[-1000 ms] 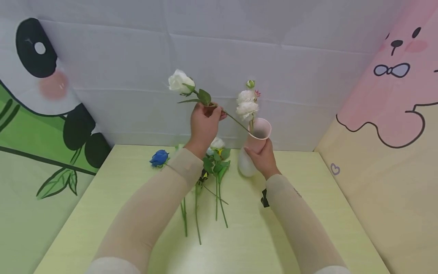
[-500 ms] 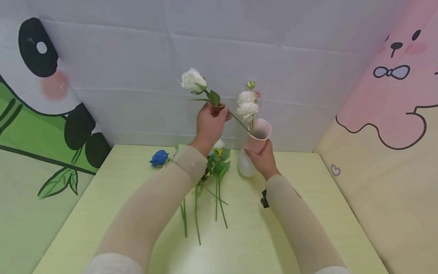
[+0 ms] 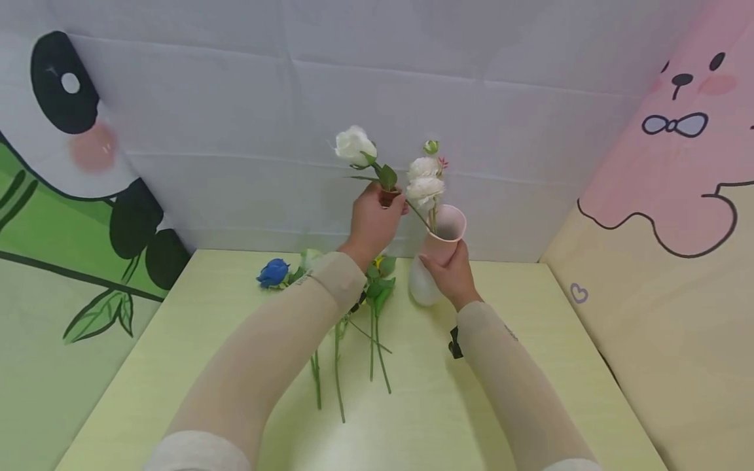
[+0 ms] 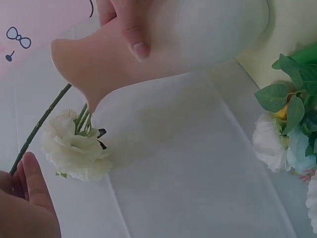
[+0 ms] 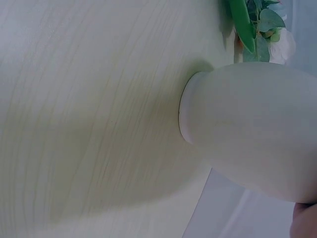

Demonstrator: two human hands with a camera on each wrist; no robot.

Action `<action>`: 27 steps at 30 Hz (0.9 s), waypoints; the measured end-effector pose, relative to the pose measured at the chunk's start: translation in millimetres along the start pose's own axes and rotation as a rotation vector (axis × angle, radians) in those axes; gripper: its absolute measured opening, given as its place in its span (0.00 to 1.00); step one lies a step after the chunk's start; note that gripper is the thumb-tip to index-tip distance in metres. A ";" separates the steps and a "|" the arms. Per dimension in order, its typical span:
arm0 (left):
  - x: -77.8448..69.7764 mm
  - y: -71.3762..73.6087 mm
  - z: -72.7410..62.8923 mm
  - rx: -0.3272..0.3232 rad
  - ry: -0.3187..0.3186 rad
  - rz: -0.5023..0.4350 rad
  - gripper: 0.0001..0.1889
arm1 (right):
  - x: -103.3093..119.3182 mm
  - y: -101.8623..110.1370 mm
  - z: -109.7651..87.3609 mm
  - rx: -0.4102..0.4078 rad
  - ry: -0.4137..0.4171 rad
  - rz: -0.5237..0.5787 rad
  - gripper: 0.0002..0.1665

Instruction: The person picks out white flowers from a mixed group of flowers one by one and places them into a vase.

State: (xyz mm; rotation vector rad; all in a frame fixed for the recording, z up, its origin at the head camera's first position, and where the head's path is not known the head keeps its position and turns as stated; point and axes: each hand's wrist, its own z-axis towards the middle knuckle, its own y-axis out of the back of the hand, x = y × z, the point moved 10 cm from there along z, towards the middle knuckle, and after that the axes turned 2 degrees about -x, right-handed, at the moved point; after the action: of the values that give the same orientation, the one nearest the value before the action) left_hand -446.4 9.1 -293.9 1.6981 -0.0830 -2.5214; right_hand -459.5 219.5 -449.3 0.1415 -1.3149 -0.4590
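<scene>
My left hand [image 3: 377,219] pinches the green stem of a white rose [image 3: 355,146] above the table. The stem's lower end [image 4: 42,121] reaches into the mouth of a pink-and-white vase [image 3: 425,288], its tip hidden inside. Around the vase's pink neck, my right hand [image 3: 453,275] grips with the thumb at the front. White ranunculus blooms [image 3: 425,180] with a green bud [image 3: 431,146] stand in the vase, leaning against its left rim. In the right wrist view, the vase's base [image 5: 187,109] is near the table surface; only a bit of the hand shows there.
Several flowers lie on the pale table [image 3: 512,366] left of the vase, partly behind the left sleeve, among them a blue rose [image 3: 273,273] and green stems [image 3: 338,376] pointing forward. A small black object [image 3: 455,343] shows beside the right cuff. A grey cloth wall [image 3: 235,131] stands behind.
My left hand has moved right and slightly down with the white rose, which now stands closer to the vase and slides deeper in. The right hand and vase have hardly moved.
</scene>
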 end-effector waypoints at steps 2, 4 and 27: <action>-0.3 -4.1 -0.4 0.013 -0.009 0.039 0.09 | 1.3 0.1 -0.3 0.000 0.002 0.009 0.55; 0.3 -8.1 -0.5 0.027 -0.018 0.079 0.09 | 1.9 -0.1 -0.4 0.000 0.005 0.016 0.54; 17.4 -41.8 2.3 0.093 -0.043 0.338 0.06 | -1.4 -0.4 0.0 0.020 -0.025 -0.012 0.56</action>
State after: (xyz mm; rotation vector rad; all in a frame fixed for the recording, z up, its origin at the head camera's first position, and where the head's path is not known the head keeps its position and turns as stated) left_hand -457.2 48.6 -313.3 1.5093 -0.4567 -2.3324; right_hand -459.9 219.7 -450.7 0.1605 -1.3440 -0.4593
